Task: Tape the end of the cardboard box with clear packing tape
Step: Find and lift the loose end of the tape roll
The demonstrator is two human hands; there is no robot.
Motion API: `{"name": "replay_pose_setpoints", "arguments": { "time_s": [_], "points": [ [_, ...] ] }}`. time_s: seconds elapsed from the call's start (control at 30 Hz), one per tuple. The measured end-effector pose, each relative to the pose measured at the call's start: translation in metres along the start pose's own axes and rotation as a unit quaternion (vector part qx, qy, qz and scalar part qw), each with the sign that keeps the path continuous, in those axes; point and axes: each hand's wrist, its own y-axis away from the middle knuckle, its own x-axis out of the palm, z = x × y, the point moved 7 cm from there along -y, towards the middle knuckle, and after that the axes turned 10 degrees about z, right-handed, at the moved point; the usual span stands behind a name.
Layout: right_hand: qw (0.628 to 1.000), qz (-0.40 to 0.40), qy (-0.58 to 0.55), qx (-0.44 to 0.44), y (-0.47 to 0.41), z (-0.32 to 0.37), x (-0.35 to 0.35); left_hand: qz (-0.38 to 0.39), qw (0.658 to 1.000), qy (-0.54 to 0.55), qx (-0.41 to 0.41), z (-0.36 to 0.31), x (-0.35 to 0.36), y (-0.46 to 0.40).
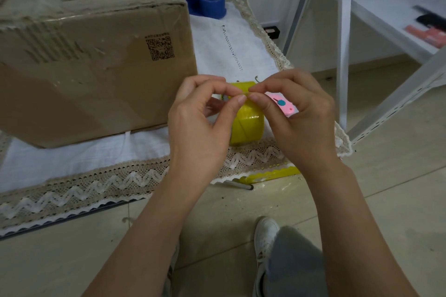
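Observation:
A large worn cardboard box point(91, 55) with a QR code on its side stands at the left on a white cloth. In front of it, at centre, I hold a yellowish roll of packing tape point(246, 125) upright in the air. My left hand point(200, 116) grips the roll, thumb and forefinger pinched at its top edge. My right hand point(296, 113) pinches the same spot on the roll's top from the right. A pink utility knife point(282, 103) shows by my right fingers; whether that hand holds it is unclear.
A lace-edged white cloth point(96, 166) covers the low surface. A blue tape dispenser point(207, 0) sits behind the box. A yellow packet and a pen point(265, 177) lie at the cloth's edge. A white metal shelf point(362, 31) stands on the right. My shoe point(265, 231) is below.

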Motion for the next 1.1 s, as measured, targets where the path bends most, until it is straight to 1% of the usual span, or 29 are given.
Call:
{"name": "replay_pose_setpoints", "arguments": {
  "time_s": [0.1, 0.23, 0.3, 0.37, 0.47, 0.53, 0.67, 0.8, 0.9, 1.03, 1.1],
  "points": [
    [1.0, -0.001, -0.024, 0.02, 0.0, -0.001, 0.001, 0.014, 0.999, 0.019, -0.038, 0.003, 0.004, 0.003],
    [0.996, -0.024, -0.063, 0.052, 0.001, -0.001, 0.0, 0.005, 0.994, 0.048, -0.099, 0.01, 0.007, 0.005],
    [0.994, -0.03, -0.087, 0.066, 0.0, -0.001, 0.002, 0.023, 0.991, 0.059, -0.114, 0.011, 0.011, 0.006],
    [0.989, -0.031, -0.114, 0.091, 0.0, -0.002, 0.003, 0.051, 0.988, 0.091, -0.113, 0.011, 0.016, 0.006],
    [0.973, -0.033, -0.167, 0.153, 0.001, -0.006, 0.006, 0.073, 0.979, 0.16, -0.103, 0.015, 0.019, 0.005],
    [0.963, -0.036, -0.196, 0.18, 0.001, -0.006, 0.008, 0.081, 0.977, 0.175, -0.086, 0.018, 0.019, 0.004],
    [0.925, -0.037, -0.277, 0.257, 0.005, -0.016, 0.017, 0.097, 0.969, 0.208, -0.087, 0.023, 0.023, 0.005],
    [0.894, 0.01, -0.302, 0.331, 0.007, -0.027, 0.024, 0.095, 0.97, 0.208, -0.089, 0.027, 0.021, 0.004],
    [0.879, 0.037, -0.333, 0.338, 0.009, -0.027, 0.028, 0.09, 0.973, 0.196, -0.084, 0.03, 0.02, 0.004],
    [0.882, 0.022, -0.347, 0.318, 0.006, -0.023, 0.023, 0.061, 0.987, 0.124, -0.076, 0.028, 0.016, 0.002],
    [0.896, 0.01, -0.32, 0.306, 0.003, -0.022, 0.019, 0.053, 0.988, 0.109, -0.094, 0.03, 0.014, 0.002]
  ]
}}
